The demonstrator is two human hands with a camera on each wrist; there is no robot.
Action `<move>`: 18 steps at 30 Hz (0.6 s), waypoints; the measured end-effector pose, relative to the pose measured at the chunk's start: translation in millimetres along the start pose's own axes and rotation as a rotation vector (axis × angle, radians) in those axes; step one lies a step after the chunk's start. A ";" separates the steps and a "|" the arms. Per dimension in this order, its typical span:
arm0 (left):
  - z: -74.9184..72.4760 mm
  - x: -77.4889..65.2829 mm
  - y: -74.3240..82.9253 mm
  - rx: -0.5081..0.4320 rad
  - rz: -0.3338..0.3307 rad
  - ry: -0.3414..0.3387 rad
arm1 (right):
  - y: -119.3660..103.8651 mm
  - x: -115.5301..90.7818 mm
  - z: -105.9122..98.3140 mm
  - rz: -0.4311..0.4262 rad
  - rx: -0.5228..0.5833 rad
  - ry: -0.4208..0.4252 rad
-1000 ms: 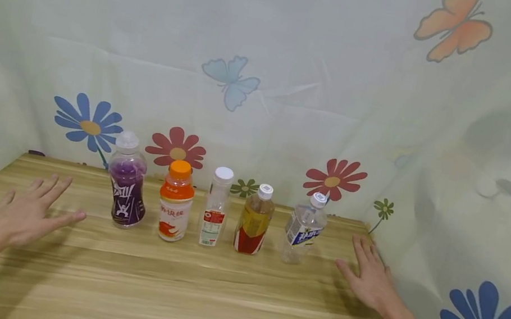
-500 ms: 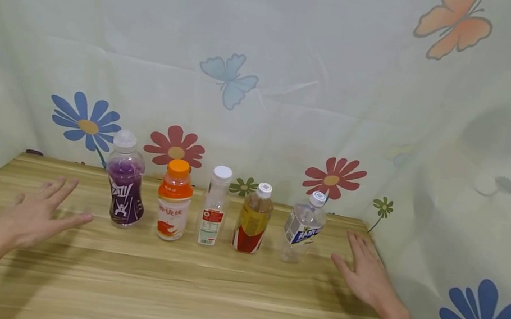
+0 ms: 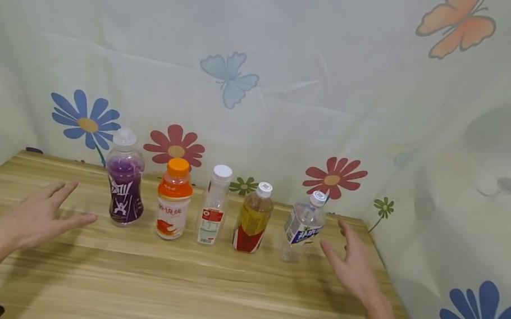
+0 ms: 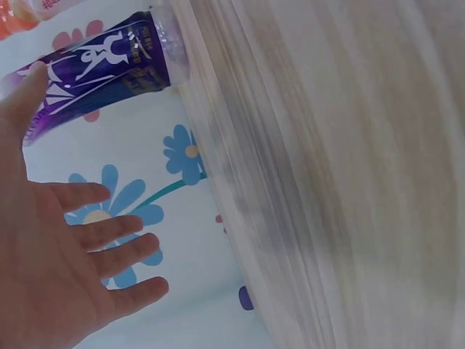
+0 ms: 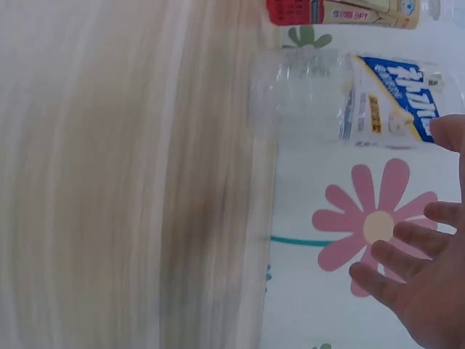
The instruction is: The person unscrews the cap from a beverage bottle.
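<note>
Several bottles stand upright in a row across the wooden table. Leftmost is a purple drink bottle (image 3: 126,188) with a clear domed cap. Beside it come an orange-capped white bottle (image 3: 173,205), a slim clear bottle (image 3: 214,206) with a white cap, and a yellow-and-red labelled bottle (image 3: 253,219). A clear bottle (image 3: 305,228) with a blue-and-white label ends the row. My left hand (image 3: 37,215), fingers spread, hovers left of the purple bottle and holds nothing. Just right of the clear blue-labelled bottle, my right hand (image 3: 355,265) is held out with its fingers extended, also holding nothing.
The wooden table (image 3: 189,302) reaches back to a hanging cloth (image 3: 262,121) printed with flowers and butterflies. This cloth also closes in the left and right sides. A small dark object (image 4: 246,298) sits at the table's back left edge.
My right hand has moved left, closer to the clear blue-labelled bottle. My left hand has shifted slightly right, toward the purple bottle. The bottles stay in their places.
</note>
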State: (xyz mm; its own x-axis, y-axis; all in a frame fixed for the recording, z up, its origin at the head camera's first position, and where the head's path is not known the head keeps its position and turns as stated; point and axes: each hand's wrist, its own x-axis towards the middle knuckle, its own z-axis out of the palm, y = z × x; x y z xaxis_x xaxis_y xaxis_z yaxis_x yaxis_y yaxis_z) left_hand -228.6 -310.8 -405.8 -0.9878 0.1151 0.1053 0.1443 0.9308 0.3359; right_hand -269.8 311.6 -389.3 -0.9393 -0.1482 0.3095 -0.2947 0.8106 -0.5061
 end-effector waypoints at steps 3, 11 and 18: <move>1.7 -1.2 2.5 0.000 0.001 -0.003 | -4.8 2.1 3.6 -0.001 0.059 0.028; 3.1 -5.0 9.1 -0.019 -0.006 -0.010 | -18.7 13.7 15.3 0.010 0.180 0.069; 3.7 -4.6 21.7 -0.045 -0.014 -0.039 | -31.2 21.5 27.4 0.027 0.204 0.120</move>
State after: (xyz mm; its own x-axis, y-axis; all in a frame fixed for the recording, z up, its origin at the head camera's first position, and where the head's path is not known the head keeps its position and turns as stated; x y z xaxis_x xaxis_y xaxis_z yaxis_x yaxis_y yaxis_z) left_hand -221.1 -289.9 -402.5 -0.9911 0.1162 0.0645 0.1320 0.9160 0.3789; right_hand -285.6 267.7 -388.9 -0.9233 -0.0492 0.3810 -0.3103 0.6803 -0.6640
